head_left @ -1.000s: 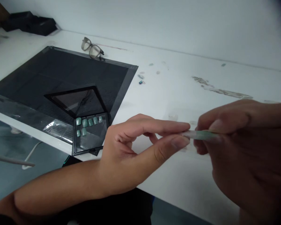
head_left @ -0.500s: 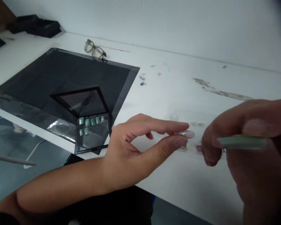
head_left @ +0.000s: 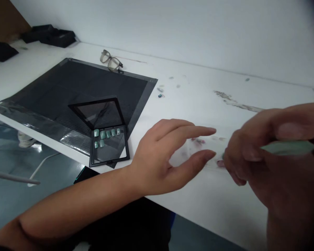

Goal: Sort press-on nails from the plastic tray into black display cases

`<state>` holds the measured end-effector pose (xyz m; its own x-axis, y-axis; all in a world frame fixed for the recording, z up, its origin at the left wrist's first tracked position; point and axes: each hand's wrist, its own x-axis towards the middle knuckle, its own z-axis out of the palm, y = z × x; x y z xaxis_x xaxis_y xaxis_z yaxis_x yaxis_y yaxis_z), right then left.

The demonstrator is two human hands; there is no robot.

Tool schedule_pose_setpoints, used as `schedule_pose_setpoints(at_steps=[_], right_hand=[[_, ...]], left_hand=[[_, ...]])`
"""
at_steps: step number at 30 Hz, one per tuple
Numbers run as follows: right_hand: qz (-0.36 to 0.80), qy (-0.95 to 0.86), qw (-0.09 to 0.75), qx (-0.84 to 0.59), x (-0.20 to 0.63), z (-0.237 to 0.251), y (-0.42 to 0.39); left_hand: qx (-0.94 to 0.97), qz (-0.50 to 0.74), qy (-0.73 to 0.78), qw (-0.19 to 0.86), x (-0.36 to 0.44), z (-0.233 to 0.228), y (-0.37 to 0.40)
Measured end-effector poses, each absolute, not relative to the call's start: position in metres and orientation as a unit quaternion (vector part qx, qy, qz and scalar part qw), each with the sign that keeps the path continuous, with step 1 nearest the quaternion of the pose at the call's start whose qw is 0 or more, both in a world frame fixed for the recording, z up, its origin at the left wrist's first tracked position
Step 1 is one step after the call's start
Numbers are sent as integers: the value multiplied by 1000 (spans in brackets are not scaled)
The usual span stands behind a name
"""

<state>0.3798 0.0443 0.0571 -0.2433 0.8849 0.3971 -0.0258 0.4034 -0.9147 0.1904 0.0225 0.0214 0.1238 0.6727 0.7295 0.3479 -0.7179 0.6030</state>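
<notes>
My left hand (head_left: 172, 157) hovers over the white table with thumb and index finger spread, nothing between them. My right hand (head_left: 272, 150) is curled, a pale green, blurred flat strip (head_left: 288, 148) lodged in it. Beside its fingertips is a small dark pink piece (head_left: 221, 163); whether they touch it I cannot tell. Small pinkish pieces (head_left: 198, 141) show on the table behind the left hand's finger gap. To the left stands an open black case (head_left: 110, 162) with a raised clear lid, holding several green press-on nails (head_left: 103, 134).
A dark mat (head_left: 94, 80) covers the table's left part, with the case on its front edge. Eyeglasses (head_left: 112, 62) lie behind it. Small shiny pieces (head_left: 160, 95) and a greyish smear (head_left: 232, 102) are farther back. Black trays (head_left: 59, 37) stand far left.
My left thumb and index finger have spread apart; the clear pinkish piece seen between them earlier no longer shows there. My right hand keeps the green strip. The view has shifted slightly.
</notes>
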Motion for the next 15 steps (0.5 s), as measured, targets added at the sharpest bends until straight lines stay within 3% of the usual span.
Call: schedule_pose_setpoints(at_steps=[8, 15], right_hand=[[501, -672, 430, -335, 360, 70, 23], [431, -714, 408, -372, 358, 65, 25]], left_hand=[[682, 667, 256, 157, 187, 23, 22], [682, 660, 299, 98, 185, 26, 22]])
